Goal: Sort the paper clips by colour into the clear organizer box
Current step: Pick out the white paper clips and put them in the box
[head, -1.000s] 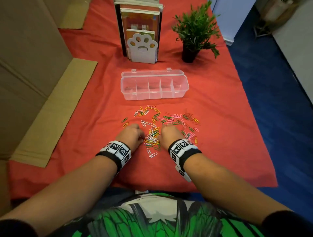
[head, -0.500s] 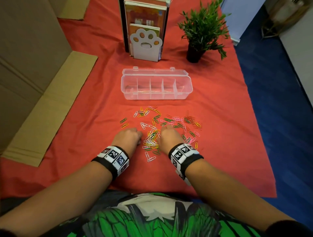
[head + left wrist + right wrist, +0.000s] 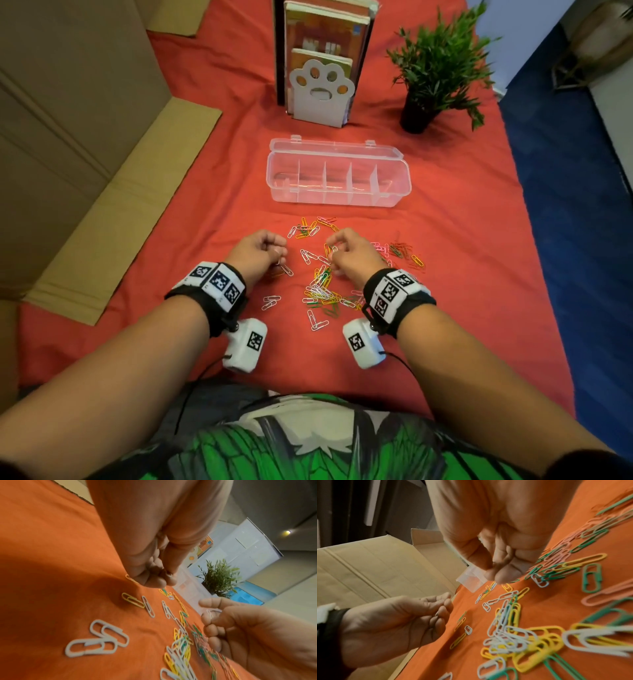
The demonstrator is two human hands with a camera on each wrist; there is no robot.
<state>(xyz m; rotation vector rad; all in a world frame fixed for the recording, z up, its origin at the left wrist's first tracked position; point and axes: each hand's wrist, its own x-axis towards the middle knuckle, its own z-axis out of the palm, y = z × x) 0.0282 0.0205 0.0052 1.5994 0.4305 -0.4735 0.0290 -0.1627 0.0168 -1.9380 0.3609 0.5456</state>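
Note:
Coloured paper clips [image 3: 322, 287], white, yellow, green, pink and orange, lie scattered on the red cloth in front of me. The clear organizer box [image 3: 337, 202] stands behind them with its lid open and its compartments bare. My left hand [image 3: 279, 251] hovers at the pile's left edge, fingers curled, pinching what looks like a white clip [image 3: 281, 262]. Over the pile's middle, my right hand [image 3: 334, 248] pinches a white clip [image 3: 211, 613] between thumb and forefinger. A small group of white clips [image 3: 96, 641] lies apart by my left wrist.
A paw-shaped bookend with books [image 3: 320, 92] and a potted plant [image 3: 435, 75] stand behind the box. Flattened cardboard [image 3: 102, 171] covers the table's left side. The table edge and blue floor [image 3: 575, 205] are to the right.
Both hands have lifted off the near part of the pile and moved forward, now pinching with their fingertips. A few white clips show where the left hand rested.

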